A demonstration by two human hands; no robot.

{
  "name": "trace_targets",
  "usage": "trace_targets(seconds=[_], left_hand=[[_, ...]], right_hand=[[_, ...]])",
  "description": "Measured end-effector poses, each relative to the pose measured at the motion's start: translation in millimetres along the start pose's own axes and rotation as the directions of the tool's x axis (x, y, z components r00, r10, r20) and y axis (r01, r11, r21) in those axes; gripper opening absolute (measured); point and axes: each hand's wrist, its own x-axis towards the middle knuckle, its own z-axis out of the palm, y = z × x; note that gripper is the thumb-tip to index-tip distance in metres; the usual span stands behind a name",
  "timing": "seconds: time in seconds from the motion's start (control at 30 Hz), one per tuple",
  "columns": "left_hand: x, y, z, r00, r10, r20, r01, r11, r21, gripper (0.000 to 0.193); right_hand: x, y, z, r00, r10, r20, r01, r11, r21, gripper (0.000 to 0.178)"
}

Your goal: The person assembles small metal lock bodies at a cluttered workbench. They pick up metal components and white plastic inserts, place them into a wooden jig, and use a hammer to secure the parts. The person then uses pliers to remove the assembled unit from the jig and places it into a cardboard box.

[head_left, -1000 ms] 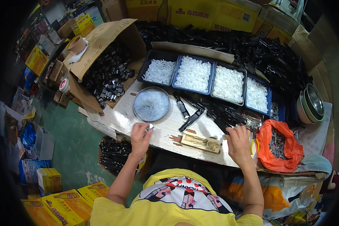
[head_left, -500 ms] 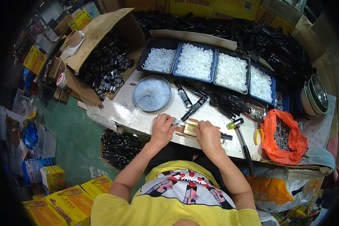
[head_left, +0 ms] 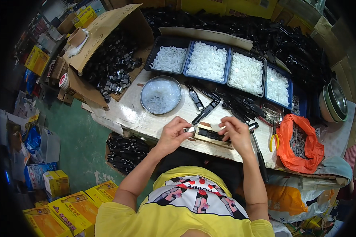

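My left hand pinches a small shiny silvery piece between thumb and fingertips, just left of a pale wooden jig. A long black part lies in the jig's channel. Over the jig's right end hovers my right hand, its fingers loosely bent and apart, with nothing visible in them. Behind the jig, two black strips lie on the table: one slanting close to it, another farther back. A hammer rests beside my right hand, which partly hides its head.
Trays of white plastic pieces line the back. A round metal dish stands left of centre, near a carton of black parts. Yellow-handled pliers and an orange bag of grey parts lie right. Black parts are heaped behind.
My right hand has lifted off the jig and opened, moving right and uncovering the black part, which now sits farther left in the jig. My left hand still pinches the silvery piece.
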Motion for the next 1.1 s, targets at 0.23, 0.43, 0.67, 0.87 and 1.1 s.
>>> trace_targets(seconds=[0.23, 0.43, 0.67, 0.87, 1.1], left_hand=[[29.5, 14.3, 23.8, 0.942, 0.152, 0.299, -0.233, 0.938, 0.258, 0.028], [38.1, 15.6, 24.2, 0.944, 0.018, 0.328, -0.121, 0.948, 0.294, 0.022], [30.8, -13.4, 30.0, 0.929, -0.324, 0.181, 0.365, 0.888, -0.281, 0.005], [31.5, -4.7, 27.6, 0.964, -0.236, 0.123, 0.239, 0.971, -0.009, 0.008], [76.0, 10.6, 14.5, 0.977, -0.16, 0.141, 0.128, 0.969, 0.211, 0.016]], right_hand=[[-17.1, 17.0, -15.4, 1.0, 0.013, -0.009, -0.014, 0.993, -0.115, 0.014], [-18.1, 20.8, -18.1, 1.0, 0.009, 0.003, -0.009, 0.996, -0.085, 0.013], [-16.8, 33.8, -22.0, 1.0, 0.01, -0.001, -0.01, 1.0, -0.014, 0.014], [-19.4, 25.3, -28.6, 0.989, -0.104, -0.104, 0.097, 0.993, -0.071, 0.013], [-17.5, 40.4, -129.0, 0.699, -0.531, -0.478, 0.016, 0.68, -0.733, 0.013]])
